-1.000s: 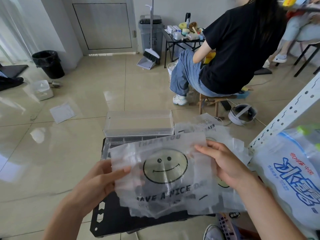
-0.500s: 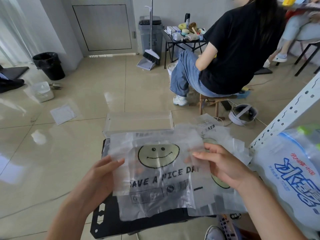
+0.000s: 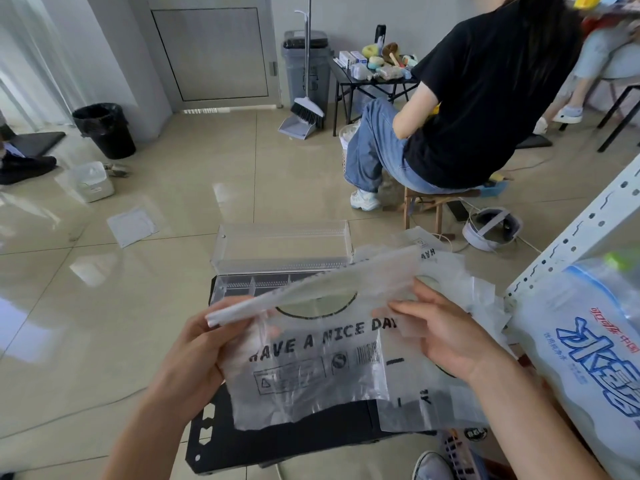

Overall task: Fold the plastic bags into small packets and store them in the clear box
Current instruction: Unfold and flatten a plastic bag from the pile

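Your left hand [image 3: 204, 344] pinches the left end of the plastic bag [image 3: 311, 365], thumb and fingers closed on its folded-over top edge. Your right hand [image 3: 446, 336] grips the bag's right side, fingers curled on the film. You hold the bag above the middle of the black bench [image 3: 277, 441], with its top flap bent down over the smiley print. The clear box [image 3: 280, 249] sits at the bench's far edge, lid raised, just behind the bag. Spare bags [image 3: 453, 271] lie along the right edge.
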A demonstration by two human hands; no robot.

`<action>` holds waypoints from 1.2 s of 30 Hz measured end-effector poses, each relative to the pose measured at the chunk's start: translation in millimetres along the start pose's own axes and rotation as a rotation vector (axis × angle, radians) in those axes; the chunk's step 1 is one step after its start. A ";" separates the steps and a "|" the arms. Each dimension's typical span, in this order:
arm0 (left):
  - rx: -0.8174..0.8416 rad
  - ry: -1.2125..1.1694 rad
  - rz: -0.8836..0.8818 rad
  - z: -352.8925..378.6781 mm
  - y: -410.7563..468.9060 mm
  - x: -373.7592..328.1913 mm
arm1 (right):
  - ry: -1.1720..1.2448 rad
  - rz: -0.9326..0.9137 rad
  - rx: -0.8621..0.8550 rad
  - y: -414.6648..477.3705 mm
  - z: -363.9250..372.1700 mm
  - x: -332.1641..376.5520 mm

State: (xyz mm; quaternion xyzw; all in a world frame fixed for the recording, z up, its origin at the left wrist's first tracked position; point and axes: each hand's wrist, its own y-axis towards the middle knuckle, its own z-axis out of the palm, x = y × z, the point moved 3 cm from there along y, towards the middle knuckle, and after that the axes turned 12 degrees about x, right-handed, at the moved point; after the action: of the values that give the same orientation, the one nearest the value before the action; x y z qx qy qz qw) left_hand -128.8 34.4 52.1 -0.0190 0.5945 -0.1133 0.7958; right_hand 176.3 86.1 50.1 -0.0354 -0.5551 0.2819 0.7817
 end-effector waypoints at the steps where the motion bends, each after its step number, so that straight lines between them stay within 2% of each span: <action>1: -0.004 -0.007 0.014 -1.0 0.9 0.3 | -0.005 0.005 0.006 0.7 1.3 -0.9; 6: 0.020 0.007 0.053 -0.1 2.4 2.0 | 0.006 0.010 -0.118 5.9 3.3 -8.1; 14: 0.010 0.118 0.022 2.8 3.5 0.2 | 0.200 -0.023 0.015 6.6 2.2 -3.4; 18: -0.020 -0.022 -0.015 1.3 3.3 1.9 | 0.220 -0.059 0.042 6.5 1.4 -3.0; 21: -0.025 -0.025 -0.047 4.4 2.3 2.2 | 0.221 -0.023 0.086 -0.7 10.0 6.5; 26: -0.034 0.000 -0.059 2.5 -0.1 -1.8 | 0.140 -0.014 0.175 -4.9 13.3 11.7; 29: -0.068 0.008 -0.084 -1.6 -0.8 -3.4 | 0.103 -0.010 0.145 0.9 4.4 3.9; 32: -0.051 -0.031 -0.112 -2.4 -1.0 -1.5 | 0.036 -0.025 0.204 1.6 3.8 2.0; 34: -0.049 -0.021 -0.112 -3.9 -0.6 -0.6 | -0.099 -0.066 0.180 3.1 5.6 2.0; 36: -0.057 -0.012 -0.102 -4.4 0.6 -0.6 | -0.174 -0.106 0.066 5.0 2.4 1.5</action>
State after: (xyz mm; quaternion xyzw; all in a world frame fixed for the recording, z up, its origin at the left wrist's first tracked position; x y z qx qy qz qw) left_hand -133.1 35.5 51.2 -0.0724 0.5909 -0.1368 0.7917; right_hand 172.5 90.3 50.4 0.0444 -0.6124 0.2601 0.7452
